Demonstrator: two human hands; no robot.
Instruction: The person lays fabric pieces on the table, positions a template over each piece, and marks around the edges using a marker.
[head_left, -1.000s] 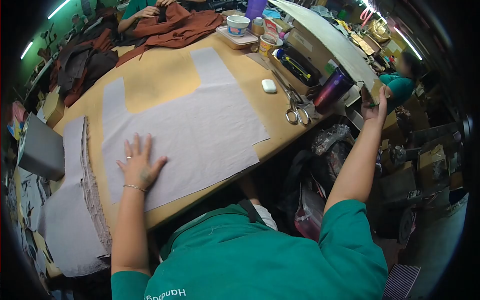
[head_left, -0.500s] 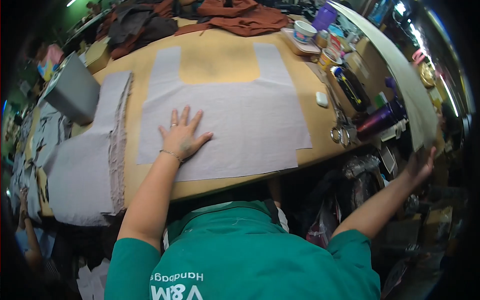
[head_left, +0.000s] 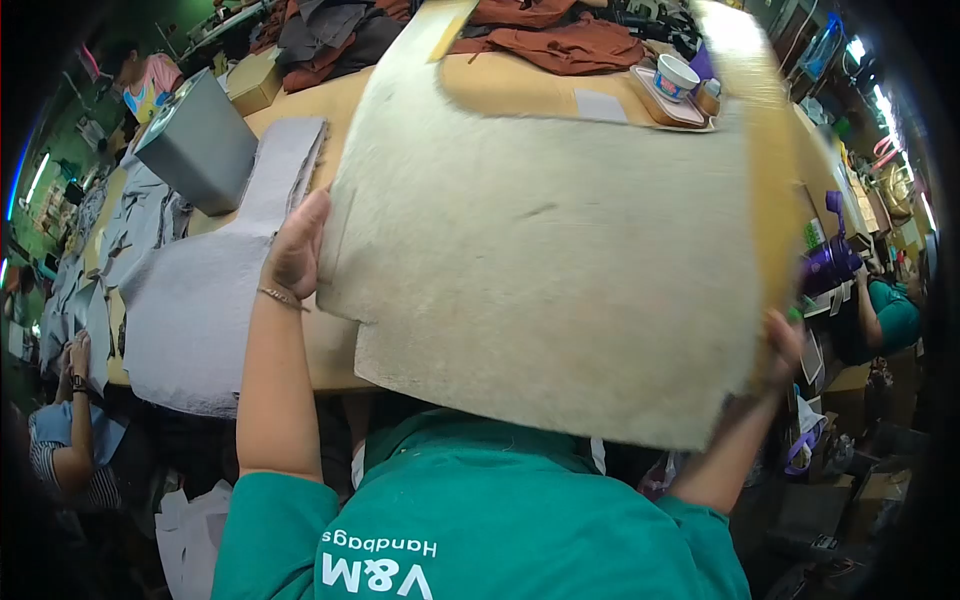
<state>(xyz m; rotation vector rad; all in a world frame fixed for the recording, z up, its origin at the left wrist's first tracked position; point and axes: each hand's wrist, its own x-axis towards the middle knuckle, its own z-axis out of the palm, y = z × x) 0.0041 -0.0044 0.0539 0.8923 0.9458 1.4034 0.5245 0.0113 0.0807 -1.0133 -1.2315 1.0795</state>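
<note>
Tan worktable point(head_left: 325, 352) runs across the view. Over it, stretching past its near edge, a stiff off-white pattern template point(head_left: 550, 260): wide U-shaped cut-out at the far side, stepped notch at lower left, yellow strip down the right edge, surface scuffed. Left of it, a stack of lavender-grey cut fabric point(head_left: 190, 310) lies on the table, edges ragged. Rust-brown cloth point(head_left: 560, 45) heaped at the far side. Grey box-shaped block point(head_left: 200, 145) stands just beyond the stack. Left hand point(head_left: 300, 245) at the template's left edge, partly open, fingers close together and nearly straight; cannot tell whether it grips. Right hand point(head_left: 780, 355) blurred, curled around the template's lower right edge, holding it. Purple bottle point(head_left: 830, 268) just beyond the right edge. White tub point(head_left: 675, 78) sits on a food container point(head_left: 645, 88). Thin bracelet point(head_left: 283, 297) on the left wrist.
</note>
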